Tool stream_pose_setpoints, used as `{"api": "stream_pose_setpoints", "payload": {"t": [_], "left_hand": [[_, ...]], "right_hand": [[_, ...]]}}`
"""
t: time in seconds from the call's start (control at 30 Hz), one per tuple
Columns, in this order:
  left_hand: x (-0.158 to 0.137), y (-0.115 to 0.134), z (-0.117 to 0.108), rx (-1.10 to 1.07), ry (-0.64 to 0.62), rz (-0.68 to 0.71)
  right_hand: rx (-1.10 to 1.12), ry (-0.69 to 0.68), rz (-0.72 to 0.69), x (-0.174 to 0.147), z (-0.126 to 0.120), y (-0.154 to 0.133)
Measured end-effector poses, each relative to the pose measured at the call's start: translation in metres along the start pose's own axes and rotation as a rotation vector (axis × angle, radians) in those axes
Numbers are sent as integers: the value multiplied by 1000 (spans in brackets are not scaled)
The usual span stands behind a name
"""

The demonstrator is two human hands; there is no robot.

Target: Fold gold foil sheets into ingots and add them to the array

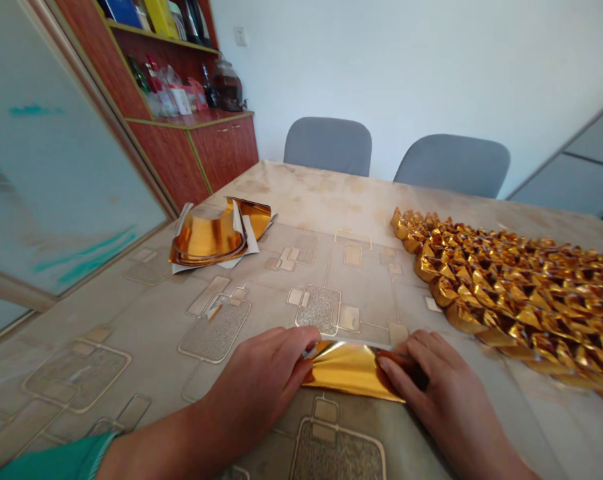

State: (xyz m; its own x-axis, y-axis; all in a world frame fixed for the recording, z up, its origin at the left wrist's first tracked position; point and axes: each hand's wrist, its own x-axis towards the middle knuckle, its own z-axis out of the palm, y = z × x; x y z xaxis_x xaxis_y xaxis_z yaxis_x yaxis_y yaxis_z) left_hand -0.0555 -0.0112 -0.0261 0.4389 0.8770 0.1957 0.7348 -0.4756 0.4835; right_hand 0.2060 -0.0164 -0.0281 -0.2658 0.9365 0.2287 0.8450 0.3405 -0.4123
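Observation:
A sheet of gold foil paper (pixel 354 370), bent or rolled over along its far edge, lies near the table's front between my two hands. My left hand (pixel 268 373) pinches its left end, with thumb in front and fingers behind. At the right end, my right hand (pixel 438 383) grips the sheet with curled fingers, the thumb pressed on the gold face. To the far left rests a curved stack of gold foil sheets (pixel 211 233) with pale backs. Many folded gold paper pieces (pixel 516 287) stand in packed rows on the right.
A patterned cloth covers the table (pixel 301 207). Two grey chairs, one left (pixel 328 145) and one right (pixel 454 163), stand behind its far edge. A wooden cabinet (pixel 221 150) with bottles and a glass jar (pixel 228 83) is at the back left, beside a frosted glass door (pixel 56 153).

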Motion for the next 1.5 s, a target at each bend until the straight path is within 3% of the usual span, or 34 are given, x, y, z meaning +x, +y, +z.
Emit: {"api": "stream_pose_setpoints", "payload": {"t": [0.4, 0.8, 1.33, 1.5], "left_hand": [[1, -2, 1, -11, 22, 47], [5, -2, -2, -74, -54, -87], [11, -1, -7, -268, -25, -192], [10, -2, -9, -225, 28, -115]], "right_hand": [[-81, 59, -22, -1, 0, 0], [-196, 92, 0, -1, 3, 1], [-257, 63, 46, 3, 5, 0], [-274, 76, 29, 3, 7, 2]]}}
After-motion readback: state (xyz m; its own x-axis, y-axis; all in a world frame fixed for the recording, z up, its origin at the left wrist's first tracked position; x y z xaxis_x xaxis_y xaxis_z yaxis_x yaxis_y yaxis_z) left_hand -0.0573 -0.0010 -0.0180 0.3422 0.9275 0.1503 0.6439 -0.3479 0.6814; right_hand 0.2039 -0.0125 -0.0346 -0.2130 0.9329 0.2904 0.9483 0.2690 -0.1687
